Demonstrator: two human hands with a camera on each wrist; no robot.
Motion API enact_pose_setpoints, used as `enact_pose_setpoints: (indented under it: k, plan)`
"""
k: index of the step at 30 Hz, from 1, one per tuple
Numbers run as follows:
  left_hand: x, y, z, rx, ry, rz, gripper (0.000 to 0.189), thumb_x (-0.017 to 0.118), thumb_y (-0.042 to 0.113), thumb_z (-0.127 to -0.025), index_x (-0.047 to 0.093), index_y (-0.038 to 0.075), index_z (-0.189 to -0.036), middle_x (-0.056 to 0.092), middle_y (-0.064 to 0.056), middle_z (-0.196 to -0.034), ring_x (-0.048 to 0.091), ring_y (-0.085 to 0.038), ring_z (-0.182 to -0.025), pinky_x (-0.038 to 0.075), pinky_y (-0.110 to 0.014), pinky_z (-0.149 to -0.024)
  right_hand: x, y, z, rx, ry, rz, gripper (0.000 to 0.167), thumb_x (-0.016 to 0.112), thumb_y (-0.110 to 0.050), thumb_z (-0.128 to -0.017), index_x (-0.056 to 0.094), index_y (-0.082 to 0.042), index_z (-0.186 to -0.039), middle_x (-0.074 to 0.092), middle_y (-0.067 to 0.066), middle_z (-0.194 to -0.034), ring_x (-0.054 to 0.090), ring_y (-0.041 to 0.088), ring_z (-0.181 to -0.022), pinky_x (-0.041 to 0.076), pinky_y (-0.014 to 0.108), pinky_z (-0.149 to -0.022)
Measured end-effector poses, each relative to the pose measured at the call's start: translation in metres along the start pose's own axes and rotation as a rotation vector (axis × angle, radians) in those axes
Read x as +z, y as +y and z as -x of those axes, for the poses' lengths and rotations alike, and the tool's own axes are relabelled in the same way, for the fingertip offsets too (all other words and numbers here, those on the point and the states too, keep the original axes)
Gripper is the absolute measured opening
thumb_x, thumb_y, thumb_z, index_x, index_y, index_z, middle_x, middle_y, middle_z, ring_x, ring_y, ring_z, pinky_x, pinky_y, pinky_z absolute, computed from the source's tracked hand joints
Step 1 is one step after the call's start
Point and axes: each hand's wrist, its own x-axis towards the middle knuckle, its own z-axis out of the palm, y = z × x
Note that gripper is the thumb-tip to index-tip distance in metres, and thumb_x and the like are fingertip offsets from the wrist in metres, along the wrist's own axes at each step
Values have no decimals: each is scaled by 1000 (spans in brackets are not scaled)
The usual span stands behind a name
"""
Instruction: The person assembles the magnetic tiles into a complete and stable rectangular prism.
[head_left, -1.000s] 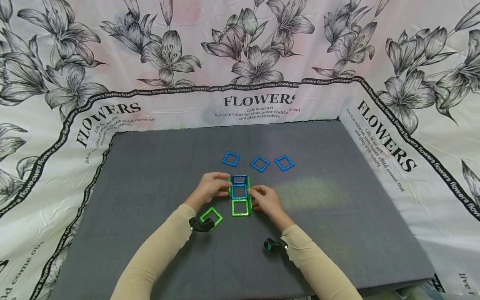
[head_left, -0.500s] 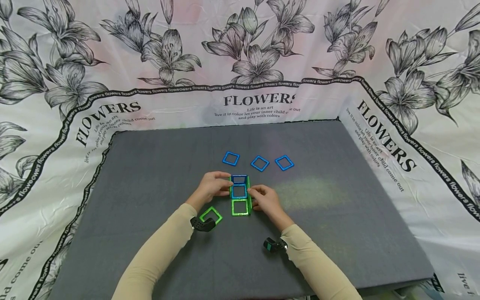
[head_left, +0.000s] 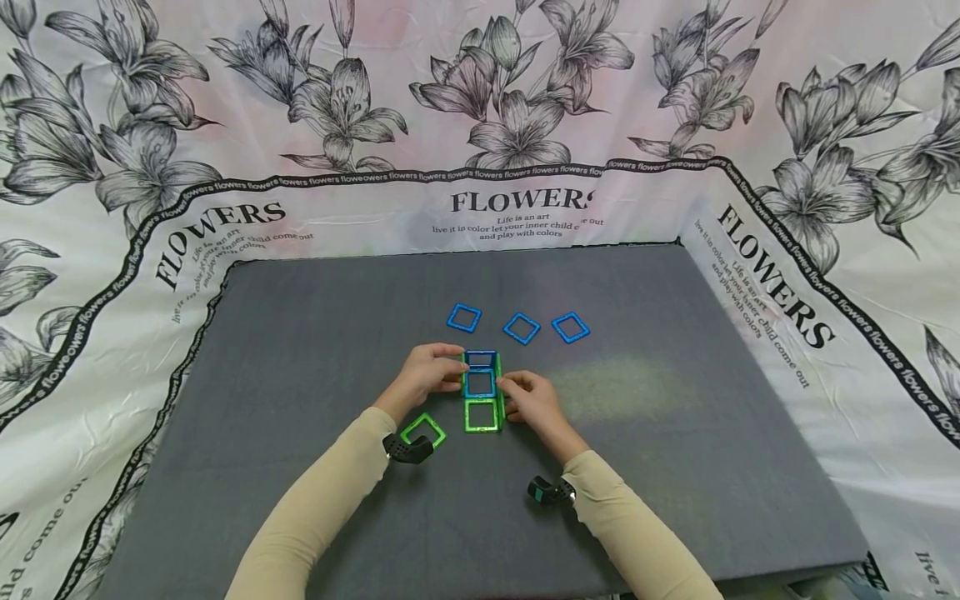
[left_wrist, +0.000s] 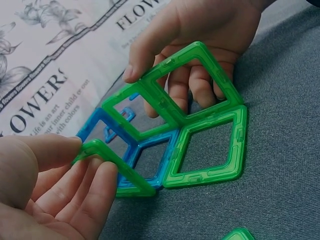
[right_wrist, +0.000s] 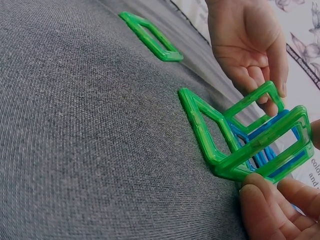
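Tile assembly (head_left: 481,399) shows no visible shift, your left fingers (left_wrist: 102,187) and right fingers (right_wrist: 262,205) pinching its upright green sides (left_wrist: 161,102), apparently a steadying hold.

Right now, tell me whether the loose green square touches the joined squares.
No, the loose green square lies apart from the joined squares, with grey cloth between them.

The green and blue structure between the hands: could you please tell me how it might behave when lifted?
The structure is probably light, since its squares have open centres. Each square looks stiff and straight-edged, yet the whole may fold or come apart where squares meet.
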Motion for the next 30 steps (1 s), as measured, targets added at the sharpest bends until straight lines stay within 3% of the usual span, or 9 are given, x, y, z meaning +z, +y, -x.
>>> enact_pose_setpoints:
  k: [11,20,25,30]
  plan:
    - [0,-2,0,27,-7,-11,43,71,6,-93,66,10,-135,72,-2,-91,66,-9,-72,60,-24,-64,0,-2,0,12,5,-2,42,65,-36,-97,68,-6,-127,71,16,-117,67,13,-71,59,31,-65]
    - [1,-1,-4,136,-35,-188,47,67,8,-95,62,13,-142,73,-10,-100,64,-13,-76,60,-28,-65,0,-1,-1,9,6,-1,42,65,-36,-97,68,-6,-127,71,16,-115,67,13,-71,59,30,-65]
    - [6,2,-2,208,5,-259,39,65,13,-97,65,7,-136,76,-15,-98,63,-13,-66,59,-30,-61,0,-1,-1,10,8,-5,42,66,-36,-97,69,-6,-127,71,15,-114,67,13,-70,59,30,-65]
    - [11,3,-4,228,78,-283,30,63,23,-101,73,5,-124,77,-14,-91,61,-11,-59,56,-27,-57,0,0,-2,9,10,-9,42,66,-37,-97,69,-6,-126,72,15,-113,67,13,-70,59,30,-64]
